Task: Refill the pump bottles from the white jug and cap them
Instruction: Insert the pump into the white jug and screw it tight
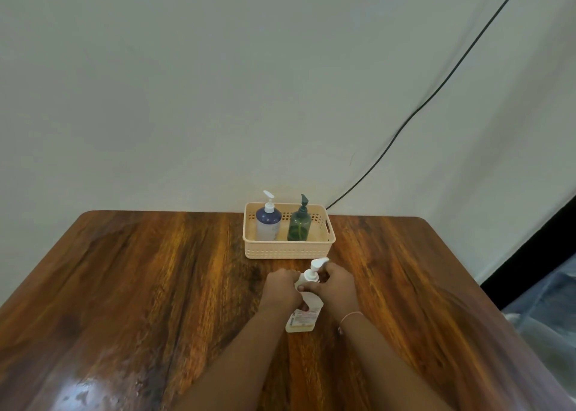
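A white pump bottle (304, 320) stands on the wooden table (156, 286), near its middle. My left hand (282, 289) is wrapped around the bottle's shoulder from the left. My right hand (338, 287) grips the white pump head (314, 270) at the bottle's neck. A beige basket (290, 250) stands behind, at the table's far edge. It holds a blue pump bottle (268, 223) with a white pump and a green pump bottle (299, 225) with a dark pump, both upright. No white jug is in view.
A pale wall rises right behind the table. A black cable (436, 92) runs down the wall to the table's far edge beside the basket. Crumpled fabric (548, 311) lies off the table's right side.
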